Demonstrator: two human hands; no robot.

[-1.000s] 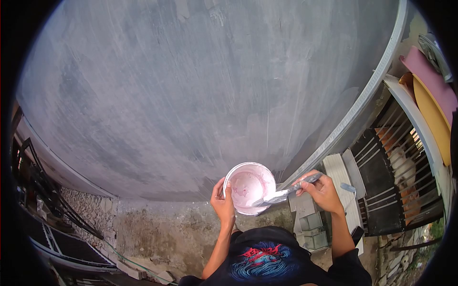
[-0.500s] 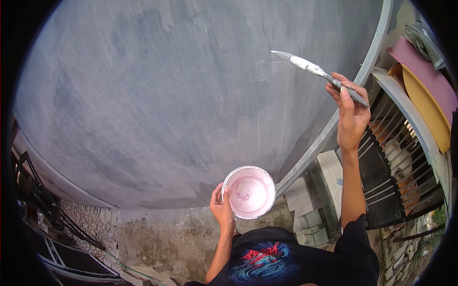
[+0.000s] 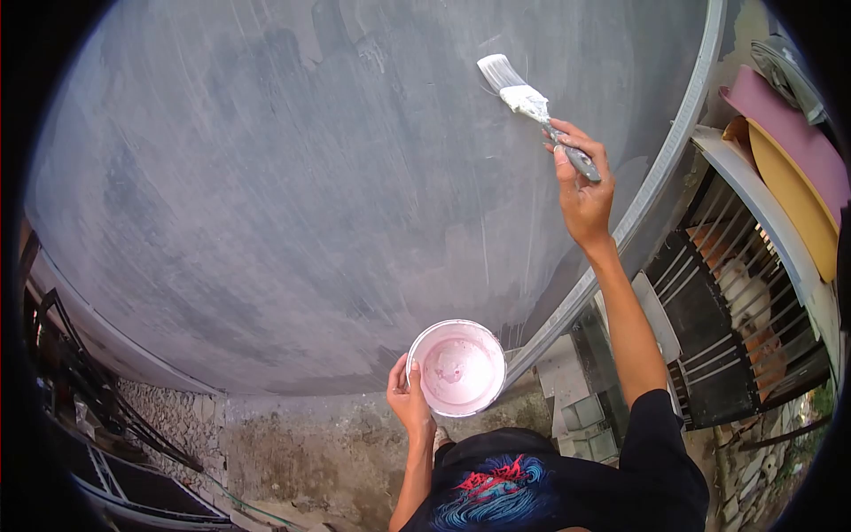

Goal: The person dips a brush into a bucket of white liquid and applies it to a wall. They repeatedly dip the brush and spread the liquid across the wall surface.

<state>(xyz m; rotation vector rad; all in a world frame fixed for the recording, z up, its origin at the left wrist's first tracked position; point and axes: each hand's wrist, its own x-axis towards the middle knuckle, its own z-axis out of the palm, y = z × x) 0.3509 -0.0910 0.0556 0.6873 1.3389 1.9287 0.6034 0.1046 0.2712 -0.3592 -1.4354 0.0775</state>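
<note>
A paintbrush [image 3: 525,99] with white paint on its bristles and ferrule is gripped by its grey handle in my right hand [image 3: 585,191]. Its bristle end points up and left, overlapping the large grey wall [image 3: 292,195] beside a fresh pale mark. Lower down, my left hand [image 3: 410,399] grips a round pail [image 3: 503,359] by its left rim, thumb over the edge. Pale pink paint coats the pail's inner wall and bottom.
A metal-edged border [image 3: 634,208] runs down the wall's right side. Beyond it stands a barred cage [image 3: 709,293] with a pale animal inside, below pink and yellow basins [image 3: 789,186]. Dark metal frames [image 3: 97,381] lean at the left. Concrete ground [image 3: 292,443] lies below.
My right hand has moved left with the paintbrush, which has turned so its broad side faces me. The pail has shifted slightly down and left in my left hand.
</note>
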